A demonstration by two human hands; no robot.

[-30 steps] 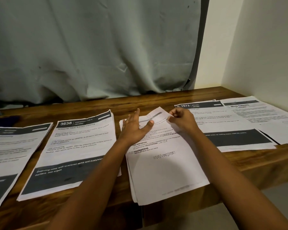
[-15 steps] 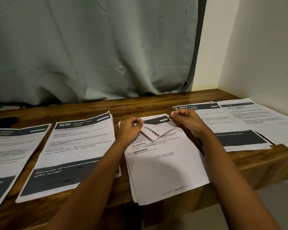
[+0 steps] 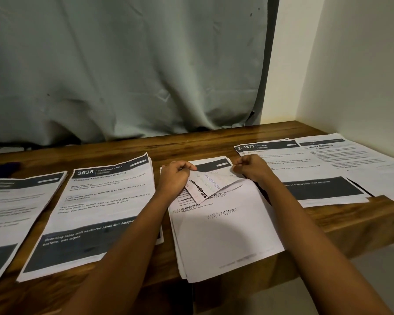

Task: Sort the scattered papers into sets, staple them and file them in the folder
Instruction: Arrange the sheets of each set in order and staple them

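We counted five paper piles on one wooden desk (image 3: 191,144): a far-left pile (image 3: 14,205), the 3638 pile (image 3: 105,201), a middle pile (image 3: 225,230), the 1573 pile (image 3: 305,164) and a far-right pile (image 3: 350,160). We also saw one folded sheet (image 3: 212,180), two hands, a left hand (image 3: 174,176) and a right hand (image 3: 251,167), and one grey curtain (image 3: 123,64).

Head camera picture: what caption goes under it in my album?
Left hand and right hand pinch the folded-down top sheet of the middle stack, other paper stacks beside it on the wooden table.

Both forearms outstretched, left hand (image 3: 175,176) and right hand (image 3: 252,168) slightly apart, fingers (image 3: 184,166) curled into pinches.
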